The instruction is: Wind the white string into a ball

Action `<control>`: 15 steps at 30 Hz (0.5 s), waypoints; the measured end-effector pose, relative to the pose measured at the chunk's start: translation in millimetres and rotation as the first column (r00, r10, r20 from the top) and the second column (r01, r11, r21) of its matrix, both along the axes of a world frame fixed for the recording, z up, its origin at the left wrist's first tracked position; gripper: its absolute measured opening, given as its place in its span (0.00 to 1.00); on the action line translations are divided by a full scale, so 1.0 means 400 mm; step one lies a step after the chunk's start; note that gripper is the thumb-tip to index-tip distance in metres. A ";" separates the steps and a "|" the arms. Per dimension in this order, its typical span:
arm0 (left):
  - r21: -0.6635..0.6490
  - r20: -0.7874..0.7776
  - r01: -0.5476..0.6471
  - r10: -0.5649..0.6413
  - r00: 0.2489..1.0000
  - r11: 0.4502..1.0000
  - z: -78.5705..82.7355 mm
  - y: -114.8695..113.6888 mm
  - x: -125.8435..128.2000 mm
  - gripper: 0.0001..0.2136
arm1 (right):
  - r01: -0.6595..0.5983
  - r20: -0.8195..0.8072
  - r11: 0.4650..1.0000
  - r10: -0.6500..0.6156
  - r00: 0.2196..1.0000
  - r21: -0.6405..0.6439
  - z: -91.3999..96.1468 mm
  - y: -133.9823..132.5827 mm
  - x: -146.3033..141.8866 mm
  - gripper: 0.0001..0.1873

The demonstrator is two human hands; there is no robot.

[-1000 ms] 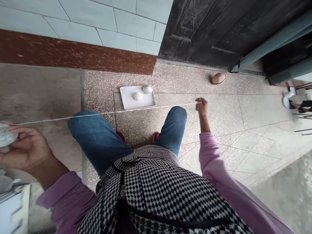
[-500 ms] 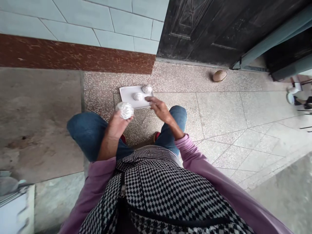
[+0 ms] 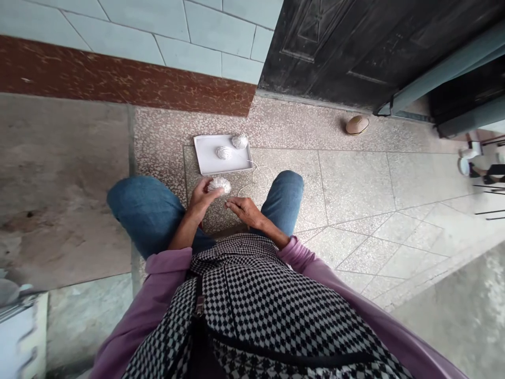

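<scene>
A ball of white yarn [image 3: 220, 185] rests in my left hand [image 3: 202, 197], whose fingers and thumb close around its left side. Just to the right and a little lower, my right hand [image 3: 246, 210] is closed in a pinch, its fingertips apart from the ball. Loose white yarn [image 3: 258, 168] loops over the floor from the tray's right edge toward the right hand; the part between the fingers is too fine to see clearly. Beyond both hands lies a shallow white tray [image 3: 207, 166] with a yarn ball [image 3: 224, 152] near its middle and another yarn ball [image 3: 239, 141] in its far right corner.
My knees, in blue jeans [image 3: 145, 210], flank the hands. Behind the tray stands a tiled wall with a brown base [image 3: 177, 95], beside a dark door [image 3: 331, 58]. A tan rounded object [image 3: 357, 125] sits on the speckled floor [image 3: 355, 179]. At far right, part of a person's foot [image 3: 473, 171] shows.
My left hand has turned and moved right with the yarn ball. My right hand has come back from over the tray toward my body, and more loose yarn shows on the floor.
</scene>
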State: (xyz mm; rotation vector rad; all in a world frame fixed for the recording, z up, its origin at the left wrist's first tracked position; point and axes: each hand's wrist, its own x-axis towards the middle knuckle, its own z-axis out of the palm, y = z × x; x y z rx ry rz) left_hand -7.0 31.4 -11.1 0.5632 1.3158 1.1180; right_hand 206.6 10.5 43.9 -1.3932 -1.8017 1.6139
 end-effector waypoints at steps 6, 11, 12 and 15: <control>-0.056 -0.098 0.275 -0.280 0.955 0.960 0.012 -0.021 -0.004 0.31 | 0.021 -0.025 0.994 -0.018 1.000 0.109 0.046 0.112 0.029 0.32; 0.041 0.188 0.316 -0.318 0.929 0.948 -0.007 -0.046 -0.005 0.30 | 0.130 -0.087 0.989 -0.124 0.988 0.068 -0.008 0.168 0.018 0.36; 0.060 0.223 0.320 -0.325 0.919 0.946 -0.013 -0.044 -0.009 0.30 | 0.149 -0.103 0.988 -0.145 0.984 0.039 -0.023 0.161 0.011 0.37; 0.078 0.265 0.292 -0.302 0.916 0.953 -0.025 -0.031 -0.021 0.33 | 0.194 -0.115 0.980 -0.198 0.973 -0.046 -0.063 0.113 -0.010 0.37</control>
